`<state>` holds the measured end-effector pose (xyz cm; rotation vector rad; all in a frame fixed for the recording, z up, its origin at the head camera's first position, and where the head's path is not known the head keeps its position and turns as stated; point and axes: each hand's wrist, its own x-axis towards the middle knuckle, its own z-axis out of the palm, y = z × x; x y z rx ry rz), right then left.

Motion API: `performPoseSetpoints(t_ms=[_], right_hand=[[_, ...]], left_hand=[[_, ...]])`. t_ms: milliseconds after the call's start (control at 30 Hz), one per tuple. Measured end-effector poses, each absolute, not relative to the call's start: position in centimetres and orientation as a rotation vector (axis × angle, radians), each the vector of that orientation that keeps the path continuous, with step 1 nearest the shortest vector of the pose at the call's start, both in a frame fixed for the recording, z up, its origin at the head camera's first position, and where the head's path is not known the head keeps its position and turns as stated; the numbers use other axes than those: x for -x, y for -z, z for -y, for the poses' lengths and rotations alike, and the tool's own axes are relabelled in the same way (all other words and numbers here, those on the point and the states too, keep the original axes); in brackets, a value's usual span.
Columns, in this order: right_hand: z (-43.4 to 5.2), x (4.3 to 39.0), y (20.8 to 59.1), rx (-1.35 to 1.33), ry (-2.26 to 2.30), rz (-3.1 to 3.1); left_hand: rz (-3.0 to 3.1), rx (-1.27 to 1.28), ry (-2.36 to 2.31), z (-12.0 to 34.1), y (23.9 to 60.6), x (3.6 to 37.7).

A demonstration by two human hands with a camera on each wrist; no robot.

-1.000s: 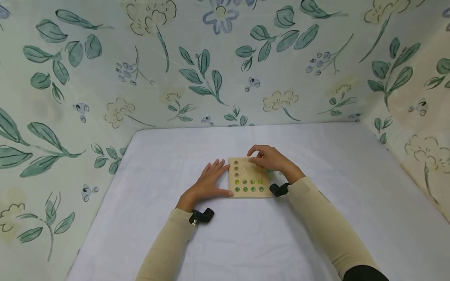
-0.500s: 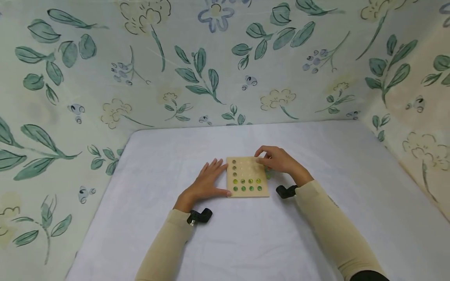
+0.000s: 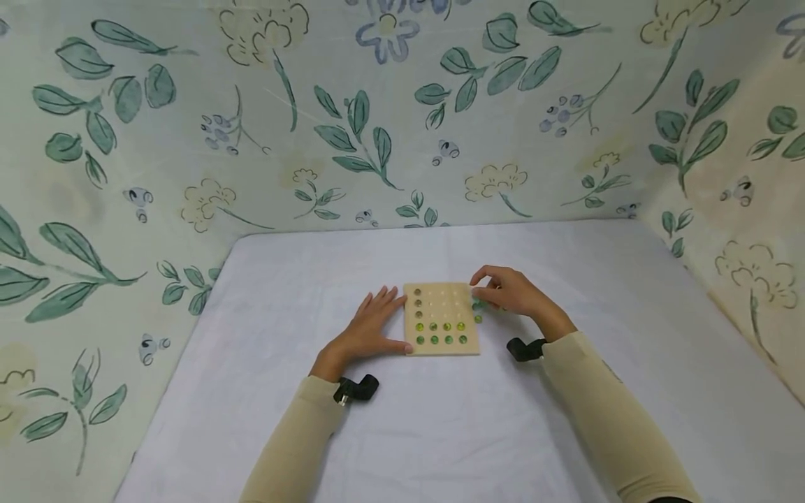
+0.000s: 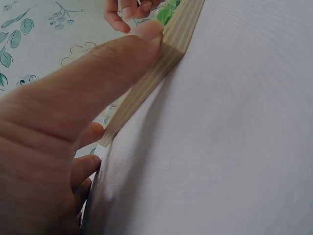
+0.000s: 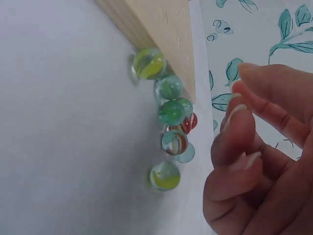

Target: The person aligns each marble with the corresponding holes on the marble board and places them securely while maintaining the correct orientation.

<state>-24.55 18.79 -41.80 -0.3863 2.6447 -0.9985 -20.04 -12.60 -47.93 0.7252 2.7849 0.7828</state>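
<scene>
A square wooden board [image 3: 445, 309] with rows of round hollows lies on the table. Green and yellow-green marbles [image 3: 434, 327] fill its two near rows, and darker ones [image 3: 418, 303] line the rest of its left column. My left hand [image 3: 367, 328] rests against the board's left side, fingers spread, thumb on the near corner. Just off the far right corner is my right hand [image 3: 512, 292], fingers loosely curled with nothing seen between thumb and forefinger. Close by, loose marbles [image 5: 172, 112] lie along the board's right side: green, yellow-swirled, red and clear ones.
A white cloth [image 3: 415, 426] covers the table. Leaf-and-flower patterned fabric [image 3: 377, 161] rises behind and at both sides. Black wrist cameras [image 3: 357, 388] sit on both wrists.
My right hand has moved right, from over the board's far right part to beside it, uncovering the hollows there and the loose marbles. My left hand stays at the board.
</scene>
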Motion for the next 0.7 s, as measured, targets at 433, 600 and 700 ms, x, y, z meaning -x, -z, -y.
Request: performPoseSetpoints(t_ms=[433, 600, 700], right_hand=[[-20.6, 23.9, 42.6, 0.347, 0.991, -2.689], [-21.4, 23.6, 42.8, 0.331, 0.988, -2.694], [-21.8, 23.6, 43.0, 0.320, 0.994, -2.689]], left_hand=[[-2.772, -0.714, -0.787, 12.4, 47.6, 19.9], [-2.775, -0.724, -0.803, 12.5, 47.5, 19.7], [-2.774, -0.722, -0.809, 12.6, 47.5, 19.7]])
